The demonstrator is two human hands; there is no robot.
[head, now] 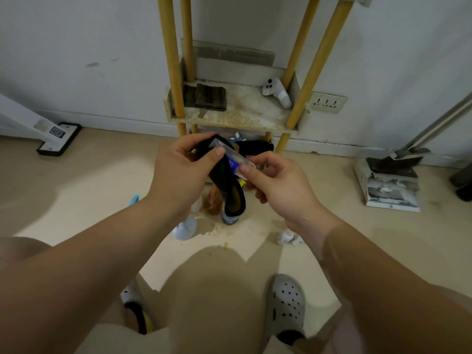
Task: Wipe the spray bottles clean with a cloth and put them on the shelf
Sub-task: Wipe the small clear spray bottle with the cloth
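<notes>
My left hand [178, 172] pinches a black cloth with a yellow inner side [231, 198], wrapped over one end of a small clear spray bottle with a blue label [236, 160]. My right hand [278, 185] pinches the bottle's other end. Both hands are in front of the wooden shelf [237, 116] and over the floor. A white spray bottle [277, 93] lies on the shelf board at the right. Below my hands, more bottles stand on the floor: a white one [185, 228], an orange one [213, 200] and a blue-grey one [229, 219], partly hidden.
A folded dark cloth [208, 98] lies on the shelf's left side. A dustpan with a broom [390, 180] stands at the right wall, a mop head [60, 139] at the left. Crumpled white paper [290, 238] lies on the floor. My knees and grey clogs [287, 305] are below.
</notes>
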